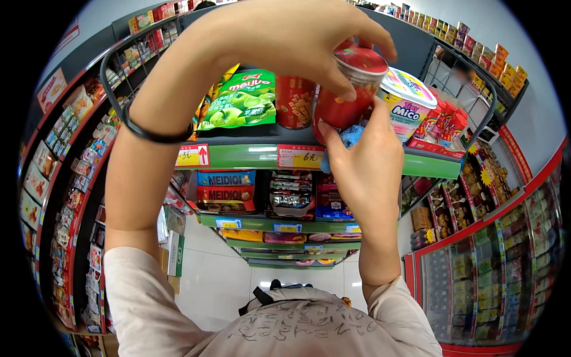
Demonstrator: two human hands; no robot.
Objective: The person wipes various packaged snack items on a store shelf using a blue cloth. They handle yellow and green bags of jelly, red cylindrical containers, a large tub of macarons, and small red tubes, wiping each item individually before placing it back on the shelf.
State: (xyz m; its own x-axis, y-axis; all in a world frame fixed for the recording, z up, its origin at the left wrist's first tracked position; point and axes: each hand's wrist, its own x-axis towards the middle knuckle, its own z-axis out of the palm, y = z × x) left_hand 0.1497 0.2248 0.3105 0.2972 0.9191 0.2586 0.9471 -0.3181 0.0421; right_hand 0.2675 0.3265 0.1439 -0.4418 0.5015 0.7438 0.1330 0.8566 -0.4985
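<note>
A red snack canister (pixel 343 102) with a clear rim and red lid leans above the top shelf. My left hand (pixel 308 38) reaches over from the left and grips its upper part, thumb on the near side. Low on the canister, my right hand (pixel 370 165) presses a blue cloth (pixel 352 135) against it, with the thumb at the base edge. Part of the cloth hangs over the green shelf edge. Another red canister (pixel 294 102) stands upright just left. To the right is a white-lidded Tiny Mico tub (pixel 406 102).
A green Meiju bag (pixel 243 100) picturing apples stands left of the canisters. Red-capped bottles (pixel 446 120) sit in a tray at the right end. Price tags (pixel 301 156) line the shelf edge (pixel 428 166). Boxed snacks (pixel 226 192) fill lower shelves. Stocked racks (pixel 67 214) flank the aisle.
</note>
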